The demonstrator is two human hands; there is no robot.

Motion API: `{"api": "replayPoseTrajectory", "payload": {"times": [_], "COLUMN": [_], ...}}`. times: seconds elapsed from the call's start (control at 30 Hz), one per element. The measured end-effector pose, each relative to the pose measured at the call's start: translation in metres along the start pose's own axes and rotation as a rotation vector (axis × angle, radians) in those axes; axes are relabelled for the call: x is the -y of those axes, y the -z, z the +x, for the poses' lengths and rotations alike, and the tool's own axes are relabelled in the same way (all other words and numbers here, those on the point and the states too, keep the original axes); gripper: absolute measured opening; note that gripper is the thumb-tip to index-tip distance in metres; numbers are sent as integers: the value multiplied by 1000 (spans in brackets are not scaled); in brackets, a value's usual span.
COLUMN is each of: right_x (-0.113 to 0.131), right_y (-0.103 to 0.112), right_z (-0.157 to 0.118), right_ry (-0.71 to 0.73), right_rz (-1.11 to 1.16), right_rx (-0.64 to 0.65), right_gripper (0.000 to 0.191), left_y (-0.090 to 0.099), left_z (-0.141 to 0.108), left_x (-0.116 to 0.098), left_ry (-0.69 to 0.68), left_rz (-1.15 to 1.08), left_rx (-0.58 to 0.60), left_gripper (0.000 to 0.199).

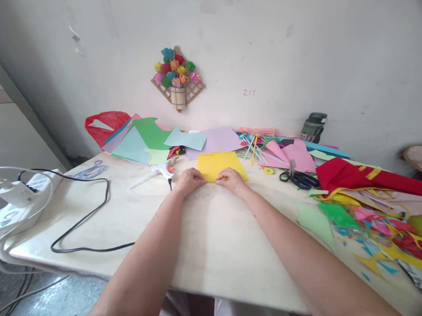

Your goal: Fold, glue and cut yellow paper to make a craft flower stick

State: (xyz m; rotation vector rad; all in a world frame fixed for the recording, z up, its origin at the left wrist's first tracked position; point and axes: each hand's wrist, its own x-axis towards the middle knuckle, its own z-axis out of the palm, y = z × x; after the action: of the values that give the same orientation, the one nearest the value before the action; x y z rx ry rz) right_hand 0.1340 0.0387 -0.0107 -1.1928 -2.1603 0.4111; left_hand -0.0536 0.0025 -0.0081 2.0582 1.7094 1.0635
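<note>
A yellow sheet of paper (222, 164) lies near the middle of the table. My left hand (191, 180) pinches its near left corner with bent fingers. At the near edge, to the right, my right hand (231, 179) has its fingers closed on the same sheet. A white glue gun (159, 170) rests just left of my left hand. Behind the sheet is a large lilac paper (217, 141).
Coloured papers (134, 143) and a red bag (103, 124) are at the back left. Scissors (298, 177) and a dark bottle (313, 126) stand on the right side, with paper scraps (383, 228) nearer. A power strip (23, 207) and black cable (80, 216) are left.
</note>
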Motion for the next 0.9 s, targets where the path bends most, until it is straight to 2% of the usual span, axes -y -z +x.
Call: {"api": "replayPoseTrajectory", "payload": {"times": [0.2,0.37,0.57,0.9], "right_x": [1,5,8,12], "right_y": [-5,-5,-5,-6], "right_z": [13,10,8,10], "right_ry": [-136,-163,-167,-163], "right_rz": [-22,-68,-117,-227], "right_rx": [111,54,59,62], "right_gripper": [16,20,24,28], "left_y": [0,3,9,8], "left_z": [-1,-2,-3,0], "left_x": [1,-1,-4,-11], "left_ry": [30,59,100,45], "left_rz": [-62,-84,-39,198], "left_rx": [5,29,45,44], "left_gripper": [9,9,7,8]}}
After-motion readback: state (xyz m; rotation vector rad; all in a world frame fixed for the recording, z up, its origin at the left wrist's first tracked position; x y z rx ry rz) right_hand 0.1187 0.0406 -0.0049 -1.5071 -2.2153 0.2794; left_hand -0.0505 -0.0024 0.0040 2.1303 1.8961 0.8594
